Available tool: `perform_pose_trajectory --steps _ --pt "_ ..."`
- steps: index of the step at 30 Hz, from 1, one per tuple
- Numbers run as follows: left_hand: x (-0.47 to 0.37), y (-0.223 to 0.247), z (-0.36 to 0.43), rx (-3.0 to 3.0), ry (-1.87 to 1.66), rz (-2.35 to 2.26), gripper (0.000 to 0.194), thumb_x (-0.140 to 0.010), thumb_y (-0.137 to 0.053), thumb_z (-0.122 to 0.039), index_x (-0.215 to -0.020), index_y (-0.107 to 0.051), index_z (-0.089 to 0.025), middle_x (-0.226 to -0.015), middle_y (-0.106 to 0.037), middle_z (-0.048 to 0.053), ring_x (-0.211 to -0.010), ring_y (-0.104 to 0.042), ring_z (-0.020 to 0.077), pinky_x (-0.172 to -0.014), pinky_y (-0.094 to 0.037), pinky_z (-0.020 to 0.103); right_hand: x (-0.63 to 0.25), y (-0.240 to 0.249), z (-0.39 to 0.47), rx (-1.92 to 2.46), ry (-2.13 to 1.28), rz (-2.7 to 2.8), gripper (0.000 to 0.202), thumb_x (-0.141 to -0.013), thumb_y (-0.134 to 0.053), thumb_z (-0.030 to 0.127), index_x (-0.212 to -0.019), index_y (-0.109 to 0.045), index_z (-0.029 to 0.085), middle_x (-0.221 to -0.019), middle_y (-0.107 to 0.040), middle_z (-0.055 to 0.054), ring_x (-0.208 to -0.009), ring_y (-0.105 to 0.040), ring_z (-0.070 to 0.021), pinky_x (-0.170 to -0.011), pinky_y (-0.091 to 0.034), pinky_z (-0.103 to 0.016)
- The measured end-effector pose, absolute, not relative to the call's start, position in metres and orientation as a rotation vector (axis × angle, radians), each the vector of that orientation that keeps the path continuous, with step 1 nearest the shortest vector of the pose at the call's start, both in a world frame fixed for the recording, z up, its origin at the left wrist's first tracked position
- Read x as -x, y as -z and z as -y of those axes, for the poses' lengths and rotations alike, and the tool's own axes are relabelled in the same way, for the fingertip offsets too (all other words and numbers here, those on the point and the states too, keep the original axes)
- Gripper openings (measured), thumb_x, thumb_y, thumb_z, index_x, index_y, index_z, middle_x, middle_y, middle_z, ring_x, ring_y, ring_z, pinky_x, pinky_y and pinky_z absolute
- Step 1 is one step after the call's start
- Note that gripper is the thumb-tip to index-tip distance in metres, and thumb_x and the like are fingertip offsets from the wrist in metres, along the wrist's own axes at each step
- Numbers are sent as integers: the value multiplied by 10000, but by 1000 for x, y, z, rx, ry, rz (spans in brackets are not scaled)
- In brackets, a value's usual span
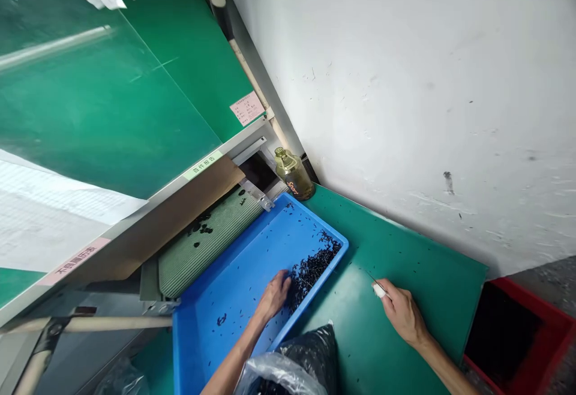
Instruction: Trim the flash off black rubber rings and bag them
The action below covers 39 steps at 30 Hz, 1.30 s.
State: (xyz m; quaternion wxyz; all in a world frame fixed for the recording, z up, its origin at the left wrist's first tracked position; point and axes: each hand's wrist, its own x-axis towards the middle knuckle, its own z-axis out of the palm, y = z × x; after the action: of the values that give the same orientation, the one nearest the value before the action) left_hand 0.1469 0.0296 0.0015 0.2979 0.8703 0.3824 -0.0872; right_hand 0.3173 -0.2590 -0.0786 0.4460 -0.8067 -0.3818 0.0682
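Observation:
My left hand point(273, 296) is low in the blue tray point(245, 251), fingers curled together at the edge of a heap of small black parts point(310, 272). Its fingertips are partly hidden, so I cannot make out what is between them. Over the green tabletop point(405, 257), to the right of the tray, my right hand point(402, 314) is closed around a thin pointed metal tool point(371, 277), its tip pointing up and left. Something white point(378, 290), perhaps a wrap, shows at the fingers. In front of me, a clear plastic bag point(310, 353) holds more black parts.
A ribbed green conveyor belt point(207, 242) with a few black pieces ends at the tray's left side. Beyond the tray's far corner stands a yellowish bottle point(293, 173). A red bin point(540, 305) is at the lower right, and a white wall point(405, 83) rises behind.

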Motion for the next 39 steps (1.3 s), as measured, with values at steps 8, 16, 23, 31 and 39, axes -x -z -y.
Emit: perform_pose_trajectory --steps 8,16,23,31,39 --pt "-167 -39 -17 -2315 38 -685 499 -805 -449 -522 -1180 -552 -210 -1179 -597 108 -844 -634 203 -729 -490 304 -322 79 260 1900 -117 907 272 -843 -319 208 -863 -589 183 -592 -596 -26 -490 -544 -151 -502 -415 -236" --pt "-37 -43 -18 -2253 -277 -1093 337 -848 -375 -422 -876 -627 -199 -808 -704 52 -764 -644 209 -725 -487 315 -329 69 265 1740 -230 792 430 -843 -356 396 -1124 -592 173 -1028 -673 -109 -799 -650 -195 -659 -532 -277" --pt "47 -1 -23 -2055 -492 -1645 312 -809 -428 -163 -1062 -606 -124 -1155 -635 119 -1139 -541 228 -986 -381 342 -333 86 275 1780 -438 916 399 -746 -421 414 -977 -666 201 -835 -691 -51 -559 -612 -155 -501 -508 -231" --pt "30 6 -69 -2016 -543 -1780 362 -857 -541 -321 -1182 -513 -163 -1203 -535 94 -1017 -560 226 -839 -481 455 -312 79 275 1711 -621 929 475 -740 -472 384 -1173 -539 201 -699 -663 -9 -503 -568 -141 -455 -476 -219" --pt "-17 -10 -46 -2151 -362 -1101 322 -805 -525 -341 -1088 -615 -216 -1195 -617 65 -1093 -563 218 -945 -422 330 -298 20 262 1695 -727 861 390 -820 -434 386 -1115 -583 179 -840 -654 -50 -507 -503 -101 -446 -434 -207"
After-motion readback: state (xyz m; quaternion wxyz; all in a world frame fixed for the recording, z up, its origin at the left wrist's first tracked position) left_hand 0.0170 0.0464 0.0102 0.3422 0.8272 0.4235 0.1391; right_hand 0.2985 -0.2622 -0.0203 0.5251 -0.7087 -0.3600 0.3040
